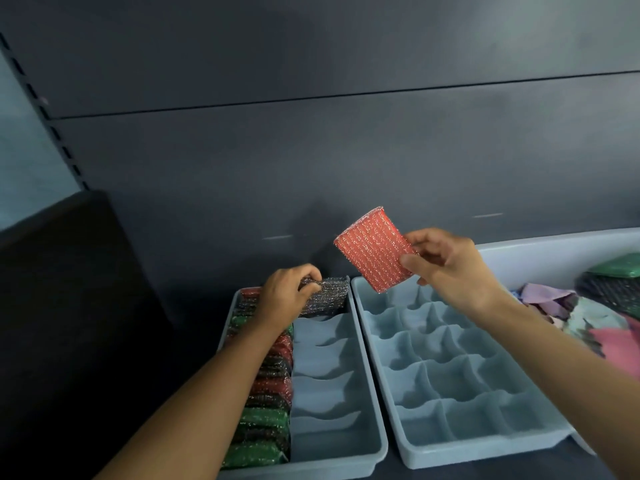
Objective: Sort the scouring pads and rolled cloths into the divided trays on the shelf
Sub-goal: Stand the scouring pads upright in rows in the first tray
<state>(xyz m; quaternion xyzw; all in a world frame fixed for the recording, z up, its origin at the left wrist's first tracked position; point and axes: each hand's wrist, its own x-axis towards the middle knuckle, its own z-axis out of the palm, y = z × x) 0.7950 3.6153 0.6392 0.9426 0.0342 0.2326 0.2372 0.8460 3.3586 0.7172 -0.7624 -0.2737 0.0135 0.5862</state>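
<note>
Dark grey back panel (311,150) stands behind the shelf (194,306), with a slotted upright (45,109) at its left side. The left hand (284,296) has its fingers curled on a grey pad (329,294); this pad is at the far end of the left tray (375,441), in the right column, and whether it is fully down in the compartment I cannot tell. The right hand (450,268) pinches a red pad (372,249) by one short edge, between the thumb and the other fingers; the pad is in the air, tilted, above the far left corner of the right tray (450,382). The two hands are apart, and each one holds its own pad.

The left column of the left tray is full with a row of pads (270,393), red, green and dark, which stand on edge close together; the other compartments of its right column show only the pale dividers. The right tray is just beside the left one, their rims near or touching; its many small compartments show bare.

To the right of the right tray stands a pale bin (540,251); in it lie loose cloths (588,317), pink, lilac and light green, not rolled, and behind them a green pad (620,265) and a dark one (609,292). At the far left there is a dark block (69,306); what it is, I cannot tell.
</note>
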